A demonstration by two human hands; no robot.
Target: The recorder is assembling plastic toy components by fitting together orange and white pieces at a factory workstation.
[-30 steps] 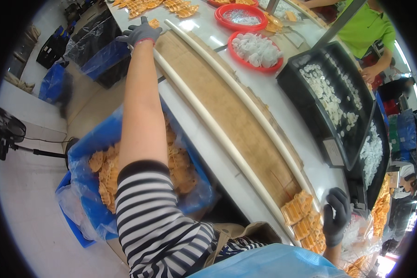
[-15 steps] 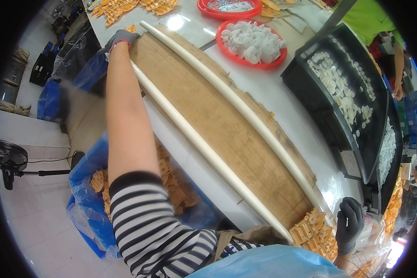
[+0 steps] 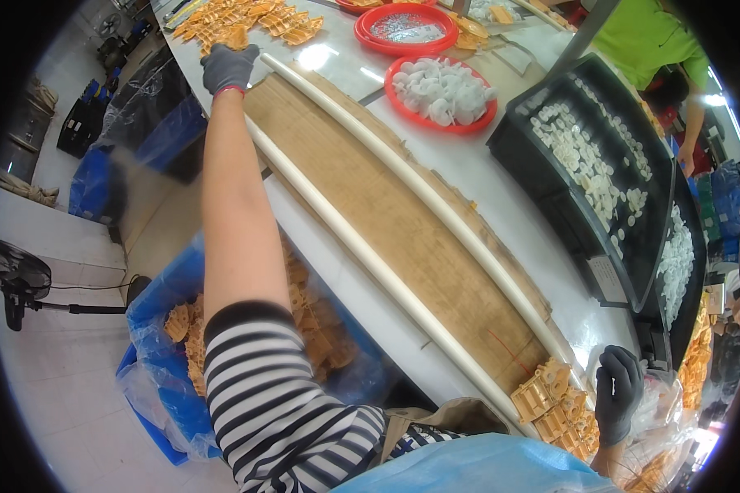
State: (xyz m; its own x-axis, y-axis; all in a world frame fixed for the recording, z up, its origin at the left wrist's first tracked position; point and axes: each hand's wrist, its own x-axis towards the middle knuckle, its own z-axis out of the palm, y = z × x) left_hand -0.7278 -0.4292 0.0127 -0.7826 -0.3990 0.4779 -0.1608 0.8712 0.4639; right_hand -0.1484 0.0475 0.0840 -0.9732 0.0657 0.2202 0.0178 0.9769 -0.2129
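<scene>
My left arm stretches to the far left of the table. Its grey-gloved left hand (image 3: 228, 72) is closed at the front edge of a pile of orange moulded plastic parts (image 3: 284, 23), with the fingers on one orange plastic part (image 3: 235, 38). The fingertips are partly hidden behind the hand. My right hand (image 3: 619, 396), also in a grey glove, hovers at the lower right with curled fingers and nothing visible in them. Beside it lies a cluster of orange plastic parts (image 3: 557, 408), at the near end of a brown board (image 3: 386, 222) flanked by two white tubes (image 3: 362, 251).
A red basin of white plastic pieces (image 3: 442, 92) stands beyond the board, with another red tray (image 3: 406, 28) behind. Black bins (image 3: 543, 156) hold small white discs at right. A blue lined crate (image 3: 160, 329) of orange parts sits below left. Another person (image 3: 649, 41) stands far right.
My left hand has moved away from the board's far left corner toward the orange pile, the orange part shifting with it. The right hand stays about where it was. The view has shifted slightly.
</scene>
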